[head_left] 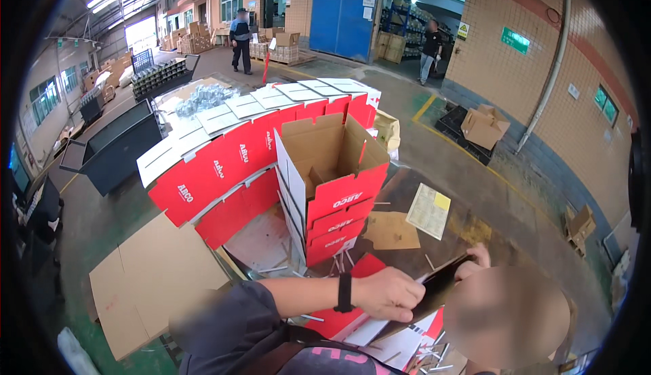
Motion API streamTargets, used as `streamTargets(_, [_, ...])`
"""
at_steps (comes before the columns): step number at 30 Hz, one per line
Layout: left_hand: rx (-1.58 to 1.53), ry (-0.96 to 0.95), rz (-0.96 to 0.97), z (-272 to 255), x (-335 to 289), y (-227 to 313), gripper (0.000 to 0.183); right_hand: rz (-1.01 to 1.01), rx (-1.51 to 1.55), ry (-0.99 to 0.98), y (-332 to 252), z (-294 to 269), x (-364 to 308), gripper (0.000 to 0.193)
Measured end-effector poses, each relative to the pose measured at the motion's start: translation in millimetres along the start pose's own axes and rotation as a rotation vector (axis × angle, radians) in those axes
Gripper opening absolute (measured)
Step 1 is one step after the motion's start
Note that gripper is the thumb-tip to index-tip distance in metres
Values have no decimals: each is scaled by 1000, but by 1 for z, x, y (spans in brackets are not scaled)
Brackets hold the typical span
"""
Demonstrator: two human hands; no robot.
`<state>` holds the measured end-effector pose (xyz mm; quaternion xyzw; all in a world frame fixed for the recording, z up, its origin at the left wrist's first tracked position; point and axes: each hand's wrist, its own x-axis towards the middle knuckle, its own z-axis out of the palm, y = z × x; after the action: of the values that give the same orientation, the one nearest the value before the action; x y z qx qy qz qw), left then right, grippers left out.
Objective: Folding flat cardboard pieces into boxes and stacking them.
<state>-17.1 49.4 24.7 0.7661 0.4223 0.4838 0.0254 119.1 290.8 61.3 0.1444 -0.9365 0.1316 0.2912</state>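
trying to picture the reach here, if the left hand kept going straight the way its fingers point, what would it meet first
The left hand points to the person's right, fingers on the dark flat card it grips. Going straight on, it would likely meet the right hand at the card's far edge first, though depth is hard to judge here.
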Motion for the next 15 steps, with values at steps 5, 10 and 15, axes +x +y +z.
streamTargets(5, [215, 37, 0, -65, 6, 9, 37, -204, -66, -77, -30, -8, -14, 50])
streamTargets(10, [40, 229, -98, -49, -3, 3, 33, -22, 225, 404, -65, 40, -11, 57])
streamTargets(15, [260, 115, -5, -83, 1, 21, 31, -191, 197, -23, -92, -22, -9, 53])
